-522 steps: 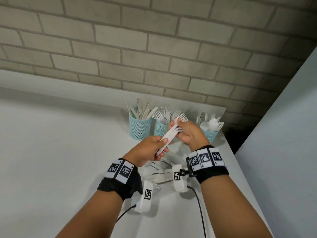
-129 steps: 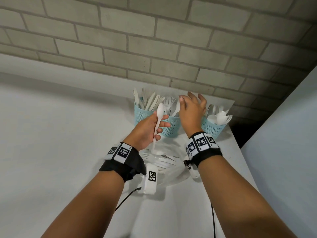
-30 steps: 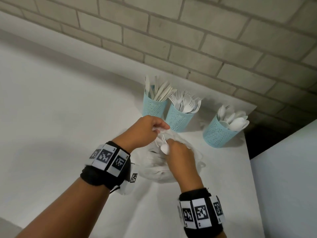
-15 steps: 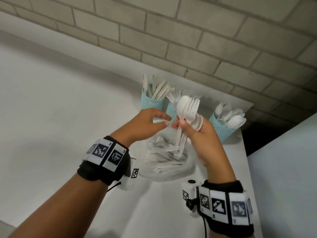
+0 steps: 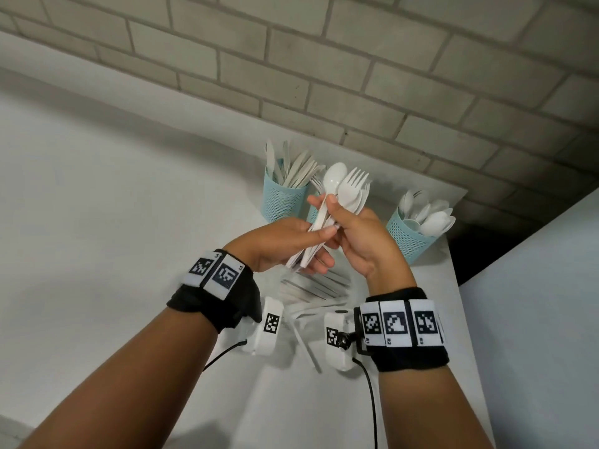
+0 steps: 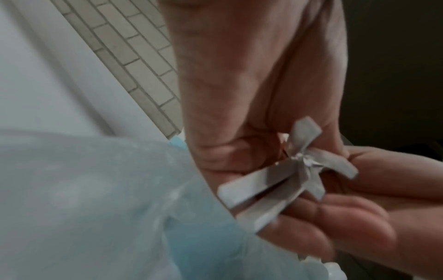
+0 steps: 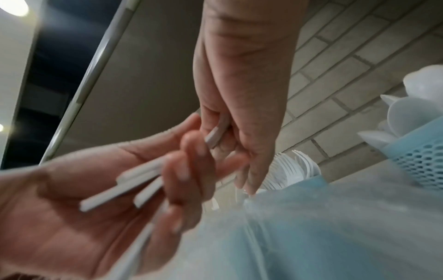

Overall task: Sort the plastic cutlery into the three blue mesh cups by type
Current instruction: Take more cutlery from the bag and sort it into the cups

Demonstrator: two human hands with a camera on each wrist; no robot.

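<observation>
On a white table set against a pale brick wall, two bare forearms reach forward, each wearing a black wristband with black-and-white square markers. Farthest left of the containers stands a blue mesh cup of knives, white plastic blades pointing up. Just right of it, the left hand lies palm up with fingers loosely extended under the lower ends of a bundle of mixed cutlery, its thumb pressing on the handles from above. The left wrist view shows several flat white handle ends fanned across those fingers. The bundle rises at a slant: a spoon bowl and fork tines show at its top, overlapping a second blue mesh cup, which is mostly hidden behind the hands; its forks show in the right wrist view. The right hand grips the middle of the bundle, fingers and thumb curled round the handles. Below both hands, on the table, lies a clear plastic bag with more white cutlery inside, and one loose white handle sticks out toward the viewer. Farthest right, apart from the other two, stands the blue mesh cup of spoons, near the table's right edge.
</observation>
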